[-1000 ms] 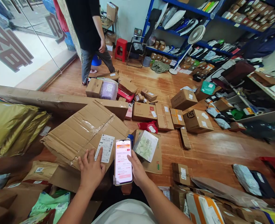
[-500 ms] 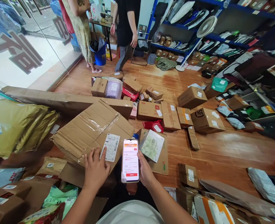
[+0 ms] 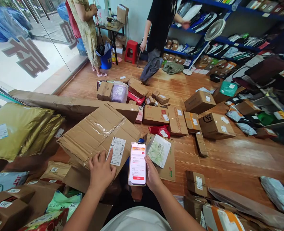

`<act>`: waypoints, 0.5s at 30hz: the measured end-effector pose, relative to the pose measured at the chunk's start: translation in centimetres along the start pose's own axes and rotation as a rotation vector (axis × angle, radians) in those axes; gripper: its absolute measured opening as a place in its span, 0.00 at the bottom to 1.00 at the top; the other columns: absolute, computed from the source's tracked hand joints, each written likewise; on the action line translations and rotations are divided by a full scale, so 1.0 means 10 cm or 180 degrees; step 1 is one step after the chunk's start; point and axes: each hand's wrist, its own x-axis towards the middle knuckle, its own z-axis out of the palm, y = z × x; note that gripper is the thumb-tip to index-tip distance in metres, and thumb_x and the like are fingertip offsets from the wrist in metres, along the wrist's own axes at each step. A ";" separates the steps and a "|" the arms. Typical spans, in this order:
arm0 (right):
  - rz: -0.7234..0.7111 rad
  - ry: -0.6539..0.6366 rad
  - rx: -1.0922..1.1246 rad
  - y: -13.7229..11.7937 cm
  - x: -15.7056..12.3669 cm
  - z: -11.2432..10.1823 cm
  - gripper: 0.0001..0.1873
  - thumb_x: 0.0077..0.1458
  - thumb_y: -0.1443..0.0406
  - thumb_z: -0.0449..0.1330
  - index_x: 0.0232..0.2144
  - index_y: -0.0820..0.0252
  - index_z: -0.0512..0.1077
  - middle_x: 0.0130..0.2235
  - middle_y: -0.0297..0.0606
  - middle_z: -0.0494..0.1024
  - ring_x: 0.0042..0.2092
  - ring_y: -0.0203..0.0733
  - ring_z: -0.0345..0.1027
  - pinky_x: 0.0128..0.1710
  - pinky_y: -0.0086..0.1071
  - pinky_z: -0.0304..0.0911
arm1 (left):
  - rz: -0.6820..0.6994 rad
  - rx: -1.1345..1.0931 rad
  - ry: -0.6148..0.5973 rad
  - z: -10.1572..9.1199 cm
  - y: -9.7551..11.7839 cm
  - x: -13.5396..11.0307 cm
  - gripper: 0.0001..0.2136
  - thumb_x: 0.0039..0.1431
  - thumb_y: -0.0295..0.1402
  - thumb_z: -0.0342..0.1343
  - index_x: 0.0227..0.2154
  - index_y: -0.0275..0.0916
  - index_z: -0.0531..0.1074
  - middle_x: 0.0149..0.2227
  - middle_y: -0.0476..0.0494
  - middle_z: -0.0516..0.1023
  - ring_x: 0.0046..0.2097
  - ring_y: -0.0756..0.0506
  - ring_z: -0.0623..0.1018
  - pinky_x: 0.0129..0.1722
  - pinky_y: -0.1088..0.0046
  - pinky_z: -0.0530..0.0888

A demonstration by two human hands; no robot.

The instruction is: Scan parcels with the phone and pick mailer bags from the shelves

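Observation:
A smartphone (image 3: 137, 164) with a lit white, orange and red screen is upright in my right hand (image 3: 154, 175), whose thumb lies along its right edge. My left hand (image 3: 101, 169) rests with fingers spread on a large flat cardboard box (image 3: 91, 128). Its index finger touches a white shipping label (image 3: 118, 150) printed with text and a barcode. Just beyond the phone, a white box with green leaf print (image 3: 159, 150) lies on a flatter brown carton (image 3: 170, 165).
Gold wrapped parcels (image 3: 16, 128) lie at left. Several cardboard boxes (image 3: 155, 115) cover the floor ahead, near a red packet (image 3: 159, 131). More parcels (image 3: 220, 218) sit at lower right. Two people stand ahead: one in a patterned dress (image 3: 87, 32), another in a black shirt (image 3: 160, 25).
The person in black has stepped right, showing a red stool behind, and stretches an arm toward the shelves. My view has shifted slightly; my hands keep their places on the phone and label.

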 end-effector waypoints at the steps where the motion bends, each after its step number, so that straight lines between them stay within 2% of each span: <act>1: -0.0004 -0.0002 0.0000 0.00 -0.01 0.00 0.28 0.35 0.49 0.70 0.39 0.54 0.73 0.40 0.33 0.80 0.44 0.47 0.70 0.44 0.36 0.64 | -0.0009 0.0006 -0.0023 -0.01 0.01 0.01 0.28 0.52 0.30 0.49 0.58 0.44 0.65 0.53 0.36 0.70 0.53 0.32 0.64 0.52 0.50 0.60; 5: 0.0015 0.0036 -0.0014 0.00 -0.04 0.01 0.29 0.33 0.48 0.71 0.38 0.53 0.74 0.40 0.31 0.80 0.44 0.45 0.70 0.43 0.33 0.64 | -0.0037 0.0031 -0.0052 -0.02 0.02 0.00 0.28 0.52 0.29 0.49 0.59 0.43 0.64 0.52 0.35 0.70 0.52 0.32 0.64 0.52 0.49 0.60; 11: -0.0054 -0.0040 0.0013 -0.04 -0.10 0.06 0.29 0.33 0.48 0.71 0.37 0.55 0.73 0.39 0.34 0.80 0.45 0.46 0.71 0.46 0.36 0.64 | -0.0001 0.0022 -0.0026 0.05 0.05 0.00 0.28 0.52 0.28 0.49 0.59 0.45 0.63 0.53 0.34 0.68 0.54 0.30 0.63 0.55 0.44 0.58; 15: -0.0108 0.0025 0.0031 -0.04 -0.09 0.05 0.28 0.33 0.50 0.72 0.37 0.55 0.73 0.40 0.35 0.81 0.44 0.47 0.72 0.46 0.38 0.65 | -0.0050 -0.0095 -0.0218 0.05 0.10 0.02 0.28 0.54 0.27 0.49 0.60 0.46 0.63 0.56 0.33 0.66 0.57 0.28 0.61 0.57 0.40 0.54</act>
